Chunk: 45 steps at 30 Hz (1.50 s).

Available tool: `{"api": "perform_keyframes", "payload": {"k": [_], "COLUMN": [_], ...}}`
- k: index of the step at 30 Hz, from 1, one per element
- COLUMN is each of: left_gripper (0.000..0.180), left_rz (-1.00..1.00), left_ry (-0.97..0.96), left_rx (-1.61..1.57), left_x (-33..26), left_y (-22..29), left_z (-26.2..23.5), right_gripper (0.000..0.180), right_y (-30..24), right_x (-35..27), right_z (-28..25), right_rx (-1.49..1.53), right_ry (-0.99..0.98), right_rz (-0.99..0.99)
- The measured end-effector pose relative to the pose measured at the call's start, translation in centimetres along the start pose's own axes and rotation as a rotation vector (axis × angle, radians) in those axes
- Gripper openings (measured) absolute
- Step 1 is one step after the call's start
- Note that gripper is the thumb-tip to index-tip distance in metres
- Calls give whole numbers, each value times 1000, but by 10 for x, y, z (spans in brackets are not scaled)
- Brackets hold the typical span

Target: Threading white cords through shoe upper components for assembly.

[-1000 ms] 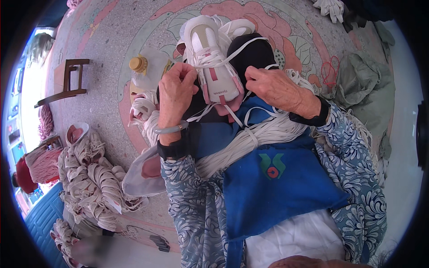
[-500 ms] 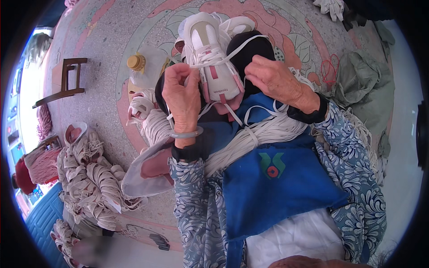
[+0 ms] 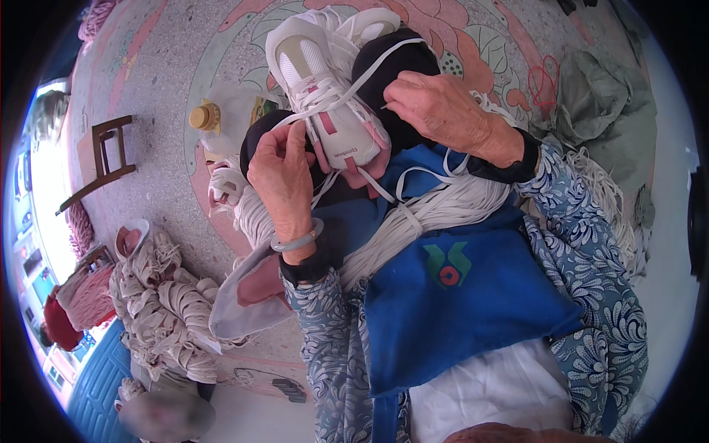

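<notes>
A white and pink sneaker rests between my dark-clad knees, toe pointing away from me. White shoelace crosses its eyelets. My left hand is closed beside the sneaker's left edge, pinching a lace that runs to the eyelets. To the right of the shoe, my right hand pinches a lace, whose pale tip shows at the fingers. A strand arcs from the shoe over my right knee. Across my lap, on a blue apron, lies a tied bundle of white laces.
Left of my knees stands a clear bottle with a yellow cap. A wooden stool and a heap of pale shoe pieces are farther left. Grey-green cloth and loose laces lie on the right.
The view has shifted, so the shoe appears farther left and higher. My hands have drawn apart, the left one moving left and slightly down, and the lace at the left now looks tauter.
</notes>
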<state>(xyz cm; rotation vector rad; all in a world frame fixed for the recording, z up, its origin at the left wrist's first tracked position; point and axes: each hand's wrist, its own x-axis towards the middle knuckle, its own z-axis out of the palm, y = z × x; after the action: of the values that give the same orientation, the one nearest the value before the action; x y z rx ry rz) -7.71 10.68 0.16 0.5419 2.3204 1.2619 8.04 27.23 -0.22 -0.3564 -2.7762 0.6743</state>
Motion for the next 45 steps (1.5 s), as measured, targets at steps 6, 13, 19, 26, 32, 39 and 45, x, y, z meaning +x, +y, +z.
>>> {"api": "perform_keyframes", "payload": {"k": [6,13,19,26,32,39,45], "left_gripper": [23,27,27,29,23,31,38], "left_rz": [45,50,11,-7,92,458,469], "left_ry": [2,-26,-101,-19,130,155,167], "left_rx": [-104,-285,-219,-173,-108,380,667], "left_x": [-2,3,7,1,-5,-24,-26], "left_y": [-4,-10,-7,-6,-2,-2,-5], "left_z": [3,2,0,-4,7,15,11], "right_gripper": [13,14,19,22,21,27,39], "right_y": [-11,-8,1,0,-8,-12,-32], "right_x": [16,32,38,42,47,33,16], "right_z": [9,19,13,3,12,7,2], "right_rx": [187,290,337,408,263,220,-79], "right_ry": [218,221,46,-143,-96,123,232], "right_rz": [-35,19,48,44,13,85,-26]}}
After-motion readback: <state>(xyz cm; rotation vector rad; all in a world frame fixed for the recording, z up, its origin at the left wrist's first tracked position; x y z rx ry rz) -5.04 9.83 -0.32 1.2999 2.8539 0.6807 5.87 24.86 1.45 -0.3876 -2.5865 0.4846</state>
